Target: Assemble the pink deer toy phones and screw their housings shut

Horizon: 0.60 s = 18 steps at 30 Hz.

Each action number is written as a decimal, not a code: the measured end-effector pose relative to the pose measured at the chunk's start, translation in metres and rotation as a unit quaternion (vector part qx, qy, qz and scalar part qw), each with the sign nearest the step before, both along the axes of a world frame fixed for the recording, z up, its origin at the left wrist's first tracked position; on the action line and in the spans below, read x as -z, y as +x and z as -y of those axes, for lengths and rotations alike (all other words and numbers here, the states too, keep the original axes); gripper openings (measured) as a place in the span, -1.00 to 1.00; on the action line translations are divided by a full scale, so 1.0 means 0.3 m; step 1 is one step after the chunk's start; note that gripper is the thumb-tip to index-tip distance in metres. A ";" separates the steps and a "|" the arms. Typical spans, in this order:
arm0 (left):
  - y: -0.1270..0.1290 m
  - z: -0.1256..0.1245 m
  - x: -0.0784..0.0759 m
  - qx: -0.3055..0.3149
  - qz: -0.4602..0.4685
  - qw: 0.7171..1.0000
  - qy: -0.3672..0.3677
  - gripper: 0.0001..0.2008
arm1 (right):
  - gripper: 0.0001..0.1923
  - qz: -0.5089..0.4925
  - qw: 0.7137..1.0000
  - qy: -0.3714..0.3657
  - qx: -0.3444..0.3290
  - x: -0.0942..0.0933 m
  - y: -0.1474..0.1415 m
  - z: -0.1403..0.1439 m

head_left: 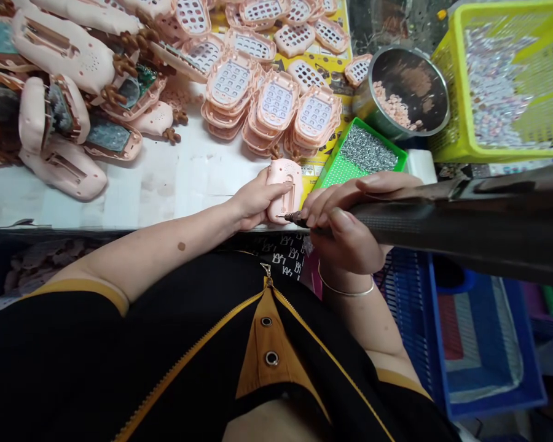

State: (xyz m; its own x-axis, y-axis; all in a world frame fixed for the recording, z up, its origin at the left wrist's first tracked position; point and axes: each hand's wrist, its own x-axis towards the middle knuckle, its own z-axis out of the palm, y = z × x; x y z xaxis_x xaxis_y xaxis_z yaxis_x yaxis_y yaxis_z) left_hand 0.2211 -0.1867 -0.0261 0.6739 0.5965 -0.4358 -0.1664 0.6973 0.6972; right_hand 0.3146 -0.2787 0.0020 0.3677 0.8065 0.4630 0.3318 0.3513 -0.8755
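A pink toy shell (284, 190) is clamped steady by the left hand (253, 202) while a powered screwdriver (442, 218), gripped in the right hand (345, 227), is seemingly pressed against its back.

On the worktop (175, 184), the toy phone shell (284, 190) lies at the near edge. Keypad fronts (276, 104) stack at its 12 o'clock, the screw tray (364, 156) at 2 o'clock, the basket (502, 80) beyond, loose shells (64, 110) at 10 o'clock.

Bare tabletop (166, 184) left; shell stacks (276, 110), green tray (336, 175) beyond
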 end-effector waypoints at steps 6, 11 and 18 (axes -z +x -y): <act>-0.001 -0.005 0.009 0.006 0.000 1.000 -0.011 -0.54 | -0.67 0.035 0.996 -0.062 0.045 0.004 0.000 -0.007; 0.002 -0.006 0.015 0.005 -0.005 1.000 -0.012 -0.55 | -0.68 -0.012 0.998 0.012 -0.057 0.006 -0.011 -0.027; 0.008 -0.007 0.018 0.014 -0.002 1.000 -0.005 -0.50 | -0.60 0.007 0.995 -0.016 -0.098 -0.010 -0.031 -0.057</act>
